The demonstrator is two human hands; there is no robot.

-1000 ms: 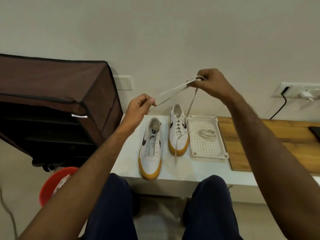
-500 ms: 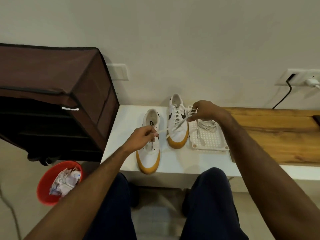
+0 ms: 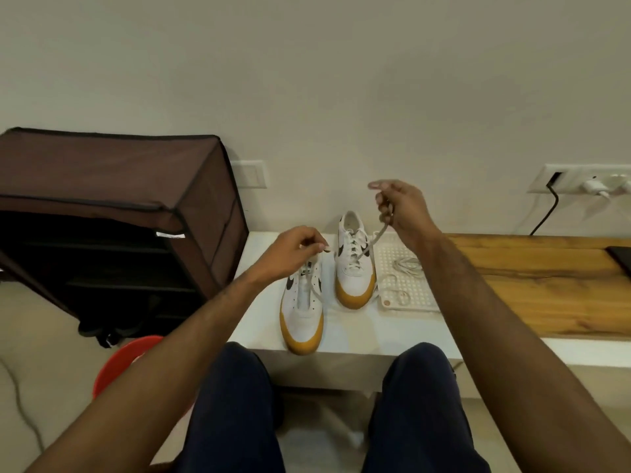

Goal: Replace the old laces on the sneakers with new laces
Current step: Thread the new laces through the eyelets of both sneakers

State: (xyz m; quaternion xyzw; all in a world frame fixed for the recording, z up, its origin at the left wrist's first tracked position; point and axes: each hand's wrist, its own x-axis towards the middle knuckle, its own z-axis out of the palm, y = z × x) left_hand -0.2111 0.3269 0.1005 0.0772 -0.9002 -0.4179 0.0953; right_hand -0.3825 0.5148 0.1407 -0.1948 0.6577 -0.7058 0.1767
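2 sneakers (image 3: 302, 295), 1 tray (image 3: 406, 281), 1 bucket (image 3: 119, 363), 2 hands (image 3: 290, 247)

Glossy grained wood countertop (image 3: 532, 285)

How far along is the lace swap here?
Done: the nearer white gum-soled sneaker looks unlaced. In hand: left hand and right hand each pinch a pale lace. Left: the farther white gum-soled sneaker remains laced; coiled laces wait in the white perforated tray.

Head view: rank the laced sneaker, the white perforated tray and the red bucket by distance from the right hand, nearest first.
From the right hand:
1. Laced sneaker, just below-left.
2. White perforated tray, below on the bench; close to the first.
3. Red bucket, far left on the floor.
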